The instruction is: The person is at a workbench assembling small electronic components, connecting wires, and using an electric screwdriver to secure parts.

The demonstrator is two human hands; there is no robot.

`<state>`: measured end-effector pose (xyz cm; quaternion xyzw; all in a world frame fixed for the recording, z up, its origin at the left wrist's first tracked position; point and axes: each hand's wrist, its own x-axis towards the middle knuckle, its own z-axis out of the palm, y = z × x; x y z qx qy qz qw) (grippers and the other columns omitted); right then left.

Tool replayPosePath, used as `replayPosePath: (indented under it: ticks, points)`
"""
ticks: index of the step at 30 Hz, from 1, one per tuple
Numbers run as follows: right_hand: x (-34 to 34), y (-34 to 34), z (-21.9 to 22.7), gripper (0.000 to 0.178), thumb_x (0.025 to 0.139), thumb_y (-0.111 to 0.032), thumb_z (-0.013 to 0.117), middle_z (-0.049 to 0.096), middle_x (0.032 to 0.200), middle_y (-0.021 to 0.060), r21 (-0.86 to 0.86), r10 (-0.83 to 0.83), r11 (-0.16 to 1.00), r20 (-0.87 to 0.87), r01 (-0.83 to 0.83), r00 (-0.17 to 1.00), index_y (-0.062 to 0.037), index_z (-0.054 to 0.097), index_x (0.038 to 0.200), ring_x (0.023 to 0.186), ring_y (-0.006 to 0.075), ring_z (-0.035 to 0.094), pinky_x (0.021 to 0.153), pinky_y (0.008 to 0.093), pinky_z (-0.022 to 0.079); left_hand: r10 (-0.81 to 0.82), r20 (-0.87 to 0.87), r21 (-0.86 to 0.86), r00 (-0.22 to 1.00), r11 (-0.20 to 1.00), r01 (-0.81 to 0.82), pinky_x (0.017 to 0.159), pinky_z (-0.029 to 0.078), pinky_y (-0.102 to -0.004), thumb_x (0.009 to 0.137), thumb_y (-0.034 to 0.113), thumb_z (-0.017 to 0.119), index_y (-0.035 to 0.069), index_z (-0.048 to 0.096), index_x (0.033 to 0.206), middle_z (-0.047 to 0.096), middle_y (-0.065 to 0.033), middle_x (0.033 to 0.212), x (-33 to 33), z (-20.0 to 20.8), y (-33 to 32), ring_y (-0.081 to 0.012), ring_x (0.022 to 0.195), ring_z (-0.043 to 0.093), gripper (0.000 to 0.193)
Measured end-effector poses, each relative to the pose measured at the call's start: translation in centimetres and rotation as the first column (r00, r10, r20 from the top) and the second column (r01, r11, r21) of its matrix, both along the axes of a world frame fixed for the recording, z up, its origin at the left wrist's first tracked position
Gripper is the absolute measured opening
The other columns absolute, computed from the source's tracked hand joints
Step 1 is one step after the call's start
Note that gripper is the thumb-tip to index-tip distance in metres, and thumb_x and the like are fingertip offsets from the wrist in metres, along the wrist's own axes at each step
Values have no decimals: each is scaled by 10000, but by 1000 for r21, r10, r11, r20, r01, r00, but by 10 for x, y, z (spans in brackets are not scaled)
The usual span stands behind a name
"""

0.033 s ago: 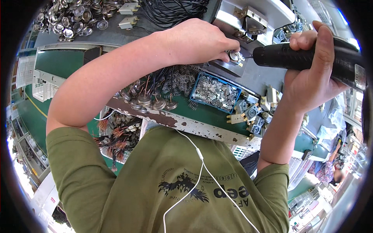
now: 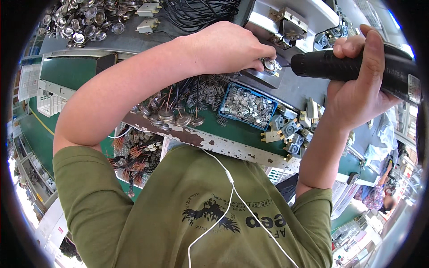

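Observation:
My left hand [image 2: 234, 47] reaches across from the left, with thumb and finger pinched on a small round metal part [image 2: 271, 65] that has flat tabs. This part rests at a metal block [image 2: 267, 80] on the grey bench. In my right hand [image 2: 362, 85] is a black electric screwdriver [image 2: 324, 65], lying nearly level. Its thin bit points left and ends at or very close to the metal part; I cannot tell if they touch. Just below them sits a blue tray [image 2: 222, 105] of small metal pieces.
Beyond my hands stands a white-and-metal machine [image 2: 292, 24]. Black cables [image 2: 201, 15] and round metal caps [image 2: 80, 27] lie far left. Springs [image 2: 208, 94] and wired round parts [image 2: 166, 115] are heaped near me; square switch-like units [image 2: 292, 129] lie right of the tray. Another person [image 2: 373, 196] is far right.

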<state>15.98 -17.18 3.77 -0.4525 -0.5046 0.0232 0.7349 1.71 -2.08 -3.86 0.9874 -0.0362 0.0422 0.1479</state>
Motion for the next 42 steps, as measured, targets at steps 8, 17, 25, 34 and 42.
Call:
replayPosePath:
  ticks: [8,17,25,34,42]
  points:
    - [-10,1,5,160,968,-21,699,642,697,148,40,-57,998,-24,58,998,126,649,1004,580,207,619,582,343,560,2,7,17,1000,1000,-2,734,595,-439,969,311,665,153,661,1131,749,-84,871,-1,0,0,-299,885,744,226]
    - [-9,4,-3,152,951,-9,712,632,691,141,10,-28,1000,-92,29,995,121,642,992,566,200,585,580,352,544,-8,-69,12,998,1000,9,744,589,-420,969,349,666,213,641,1313,746,-73,945,1,3,0,-301,895,728,371]
    - [-9,7,-5,153,949,-7,712,636,692,142,19,-36,999,-74,38,997,121,645,999,571,207,600,584,354,548,0,-113,34,994,999,3,738,590,-414,976,354,656,187,634,1296,746,-65,961,1,7,-1,-297,904,730,362]
    - [-14,5,-5,169,953,-13,719,648,694,147,23,-18,1000,-24,19,1000,126,647,1016,585,201,630,592,349,563,-3,-86,20,996,1000,5,740,593,-411,975,347,657,184,632,1294,747,-66,967,0,4,-1,-296,907,734,359]
    - [0,15,-7,157,947,-6,716,656,699,149,-19,-38,999,48,39,998,134,670,1002,581,204,626,595,349,557,-18,-43,-25,999,1000,17,741,584,-455,951,311,669,139,653,1097,737,-96,895,2,8,0,-317,900,734,226]
